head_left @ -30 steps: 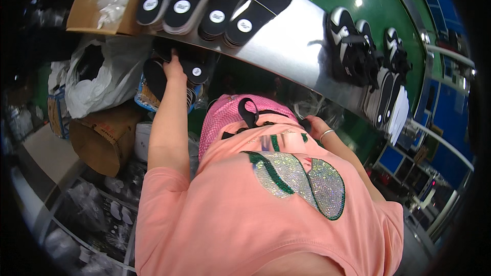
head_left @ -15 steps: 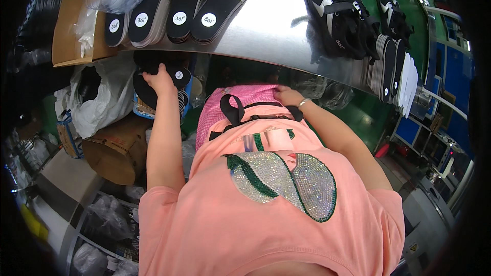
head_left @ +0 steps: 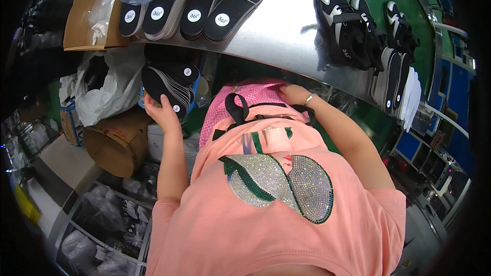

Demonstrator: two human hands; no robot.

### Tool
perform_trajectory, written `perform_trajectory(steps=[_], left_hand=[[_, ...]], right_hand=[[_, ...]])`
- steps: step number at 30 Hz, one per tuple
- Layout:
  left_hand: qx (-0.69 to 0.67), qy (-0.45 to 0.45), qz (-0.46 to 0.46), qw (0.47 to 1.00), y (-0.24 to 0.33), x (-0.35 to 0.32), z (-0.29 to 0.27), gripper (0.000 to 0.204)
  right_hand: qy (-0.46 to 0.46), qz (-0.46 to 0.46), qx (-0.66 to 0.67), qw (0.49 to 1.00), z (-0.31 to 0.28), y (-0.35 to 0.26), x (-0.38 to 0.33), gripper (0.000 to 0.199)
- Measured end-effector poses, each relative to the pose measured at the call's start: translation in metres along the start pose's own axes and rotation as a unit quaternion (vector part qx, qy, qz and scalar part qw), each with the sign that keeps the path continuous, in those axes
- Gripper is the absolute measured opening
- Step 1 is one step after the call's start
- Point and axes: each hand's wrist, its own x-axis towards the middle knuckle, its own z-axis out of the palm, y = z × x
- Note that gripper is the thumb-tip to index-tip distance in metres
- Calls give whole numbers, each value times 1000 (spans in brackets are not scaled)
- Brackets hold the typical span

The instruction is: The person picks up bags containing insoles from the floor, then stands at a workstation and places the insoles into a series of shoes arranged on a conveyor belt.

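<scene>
My left hand (head_left: pixel 161 113) grips the near side of a stack of black insoles (head_left: pixel 162 86), thumb on top and fingers along the outer edge. The stack lies tilted and fanned, its grey layers showing, below the bench's front edge. Another black insole with a round white sticker (head_left: pixel 187 71) sits just behind it. At my waist, my right hand (head_left: pixel 296 95) is closed on the edge of a pink checked apron (head_left: pixel 217 110); its fingertips are partly hidden by the cloth.
Rubber-banded insole stacks (head_left: pixel 225 5) stand on the metal bench (head_left: pixel 286 15), beside an open cardboard box (head_left: pixel 76 28). Black-and-white sneakers (head_left: pixel 340 28) and more insoles (head_left: pixel 391 79) are at the right. A white plastic bag (head_left: pixel 105 94) and brown carton (head_left: pixel 117 143) sit at my left.
The left hand has drawn back toward me, and the insole stack now shows fanned and nearer. My right hand still holds the apron edge. The whole view has shifted slightly.
</scene>
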Motion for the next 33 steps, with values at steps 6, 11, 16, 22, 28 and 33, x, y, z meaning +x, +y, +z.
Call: perform_trajectory(steps=[6,11,16,22,28,33], left_hand=[[202,0,-71,977,-40,10,19,91],[153,-9,-91,984,-63,15,36,93],[131,3,-159,979,-45,14,33,87],[26,59,-123,990,-74,25,40,78],[-196,136,-162,958,-22,5,3,68],[-139,17,115,983,101,-75,-8,68]], right_hand=[[2,68,-67,995,21,15,-27,21],[12,-46,293,955,33,34,-40,30],[164,171,479,845,23,35,-72,27],[141,181,360,904,-23,12,-110,31],[194,30,297,935,-86,-14,-144,26],[270,-133,401,865,-132,-56,-155,19]])
